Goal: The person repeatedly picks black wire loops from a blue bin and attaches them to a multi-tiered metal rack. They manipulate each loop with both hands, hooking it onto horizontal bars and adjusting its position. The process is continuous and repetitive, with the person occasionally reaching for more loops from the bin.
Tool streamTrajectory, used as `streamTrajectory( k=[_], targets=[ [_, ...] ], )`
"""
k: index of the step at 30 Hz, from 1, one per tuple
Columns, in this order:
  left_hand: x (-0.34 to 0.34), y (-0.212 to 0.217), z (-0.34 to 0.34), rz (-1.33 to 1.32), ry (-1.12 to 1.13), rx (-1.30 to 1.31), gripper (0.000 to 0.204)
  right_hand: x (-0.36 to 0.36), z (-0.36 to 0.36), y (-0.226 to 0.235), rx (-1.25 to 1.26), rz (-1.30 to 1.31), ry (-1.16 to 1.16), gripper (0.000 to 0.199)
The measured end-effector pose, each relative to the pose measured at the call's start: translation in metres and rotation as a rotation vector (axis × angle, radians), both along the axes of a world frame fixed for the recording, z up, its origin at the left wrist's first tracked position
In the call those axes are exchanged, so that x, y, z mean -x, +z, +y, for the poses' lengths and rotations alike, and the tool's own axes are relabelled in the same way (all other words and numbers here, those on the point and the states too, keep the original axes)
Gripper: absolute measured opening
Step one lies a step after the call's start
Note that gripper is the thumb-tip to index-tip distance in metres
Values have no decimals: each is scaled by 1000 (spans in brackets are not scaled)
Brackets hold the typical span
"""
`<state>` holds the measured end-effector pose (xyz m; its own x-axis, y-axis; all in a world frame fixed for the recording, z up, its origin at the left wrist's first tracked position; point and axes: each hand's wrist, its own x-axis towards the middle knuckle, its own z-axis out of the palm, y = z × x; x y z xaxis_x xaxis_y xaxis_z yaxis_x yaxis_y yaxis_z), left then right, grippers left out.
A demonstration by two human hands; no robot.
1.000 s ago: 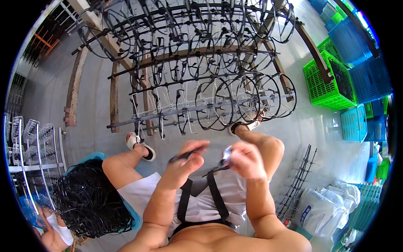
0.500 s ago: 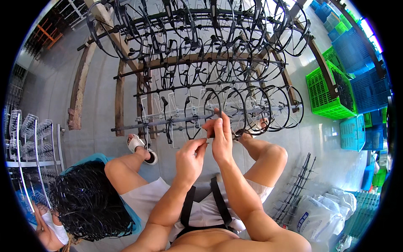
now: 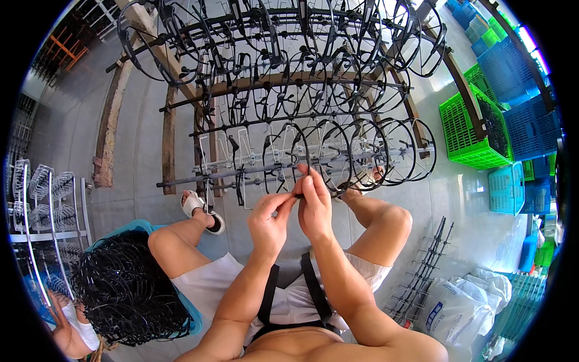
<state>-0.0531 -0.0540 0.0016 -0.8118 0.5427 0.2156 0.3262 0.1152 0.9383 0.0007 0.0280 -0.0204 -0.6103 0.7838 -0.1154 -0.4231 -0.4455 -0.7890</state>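
In front of the nearest bar of a rack, both my hands meet with fingers closed. My right hand pinches a thin black curved strip, which arcs up above the fingertips and back to the bar. My left hand presses thumb and forefinger together against the right one, around a small dark end; the fingers partly hide it. Similar black hoops hang along the right of the grey bar. Bare wire hooks stand farther left.
Behind, rows of black pieces hang on the wooden-legged rack. A blue tub of glossy black strips sits at my left. Spiked rods, white bags and a green crate are at right. Another person's arm shows lower left.
My left hand has risen slightly and closed in against the right one. My right hand has shifted a little left with the strip.
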Motion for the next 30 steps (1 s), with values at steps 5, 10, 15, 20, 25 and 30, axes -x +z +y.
streamTrajectory(
  k=[5,10,15,20,25,30],
  targets=[
    [0,4,14,-88,13,-56,11,-19,-11,-12,-22,-4,-39,32],
    [1,-5,9,-215,13,-83,10,-13,-12,-13,-34,-44,-156,30],
    [-10,1,-16,-124,-22,-71,13,-26,-23,2,-492,-364,-161,22],
    [23,39,-128,192,128,-120,26,2,-95,41,-874,-373,-125,16],
    [59,48,-328,657,947,457,27,59,-202,46,-744,-312,873,17],
    [34,55,-467,723,1445,824,44,119,-325,52,-914,-150,1276,25]
  ],
)
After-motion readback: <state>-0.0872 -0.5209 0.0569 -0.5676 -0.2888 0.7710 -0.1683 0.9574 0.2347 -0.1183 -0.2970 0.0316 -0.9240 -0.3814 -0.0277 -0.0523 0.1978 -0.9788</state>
